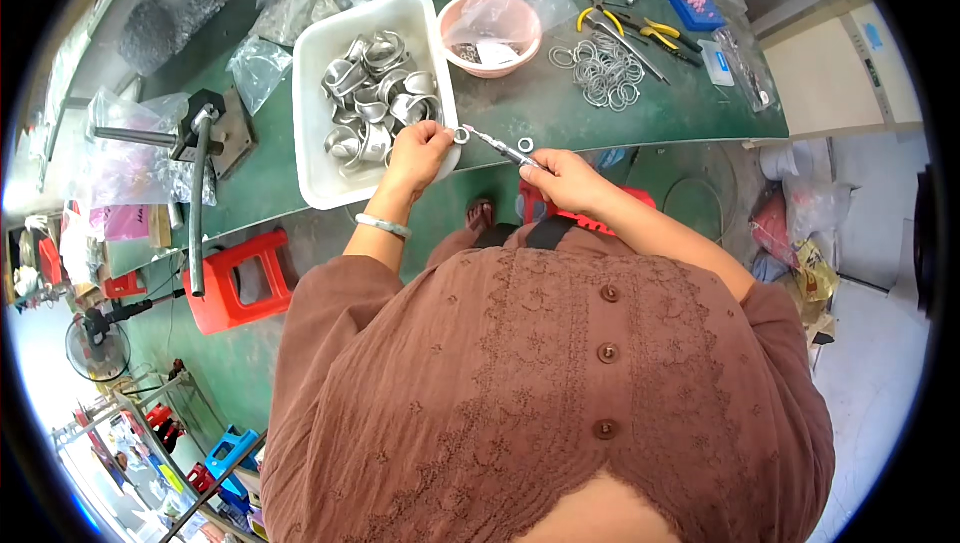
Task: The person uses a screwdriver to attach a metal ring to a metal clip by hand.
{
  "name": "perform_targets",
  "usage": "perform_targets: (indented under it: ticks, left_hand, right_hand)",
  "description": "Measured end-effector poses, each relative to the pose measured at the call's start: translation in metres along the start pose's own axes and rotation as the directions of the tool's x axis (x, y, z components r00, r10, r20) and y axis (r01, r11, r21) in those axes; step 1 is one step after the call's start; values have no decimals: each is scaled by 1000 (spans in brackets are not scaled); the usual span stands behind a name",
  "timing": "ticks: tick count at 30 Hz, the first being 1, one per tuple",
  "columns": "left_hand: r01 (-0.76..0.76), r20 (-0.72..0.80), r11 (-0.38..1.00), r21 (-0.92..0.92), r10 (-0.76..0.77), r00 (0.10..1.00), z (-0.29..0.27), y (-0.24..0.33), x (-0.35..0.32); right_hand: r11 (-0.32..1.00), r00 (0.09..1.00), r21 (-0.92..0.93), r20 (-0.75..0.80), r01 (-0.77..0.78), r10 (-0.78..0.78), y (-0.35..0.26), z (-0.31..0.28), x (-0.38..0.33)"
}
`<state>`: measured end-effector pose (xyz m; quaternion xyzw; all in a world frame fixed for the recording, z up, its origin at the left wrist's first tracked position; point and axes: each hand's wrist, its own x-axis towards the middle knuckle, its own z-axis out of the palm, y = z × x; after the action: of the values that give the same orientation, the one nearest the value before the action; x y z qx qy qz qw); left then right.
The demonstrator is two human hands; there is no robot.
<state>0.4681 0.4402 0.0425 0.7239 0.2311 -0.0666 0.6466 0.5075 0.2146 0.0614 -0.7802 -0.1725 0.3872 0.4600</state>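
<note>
My left hand [422, 155] pinches a small silver metal ring [461, 136] by its side, just above the table's front edge. Coming from the right, my right hand [567, 181] is closed round a slim pen-shaped handpiece [508, 150]. Its narrow pinkish tip points left at the ring; whether they touch is too small to tell. Another loose ring [525, 145] lies at the table's edge beside the handpiece. Behind my left hand stands a white plastic tray [308, 133] with several curved, shiny metal pieces [370, 93] in it.
On the green table [500, 108] stand a pink bowl [449, 28] with a clear bag and small parts, a heap of metal rings [606, 71], yellow-handled pliers [660, 33] and a blue box [693, 5]. A metal lever fixture [200, 133] rises at left, above a red stool [237, 283].
</note>
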Motion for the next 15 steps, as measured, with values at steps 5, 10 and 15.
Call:
perform_targets:
  ticks: [5, 10, 15]
  left_hand:
    - [17, 6, 1000, 6, -17, 1000, -4, 2, -2]
    - [31, -7, 999, 32, -31, 1000, -7, 1, -2]
    - [6, -7, 1000, 12, -6, 1000, -6, 2, -3]
  right_hand:
    - [999, 999, 21, -10, -32, 32, 5, 8, 3]
    - [997, 997, 35, 2, -75, 75, -1, 11, 3]
    - [997, 997, 18, 5, -72, 72, 7, 13, 6]
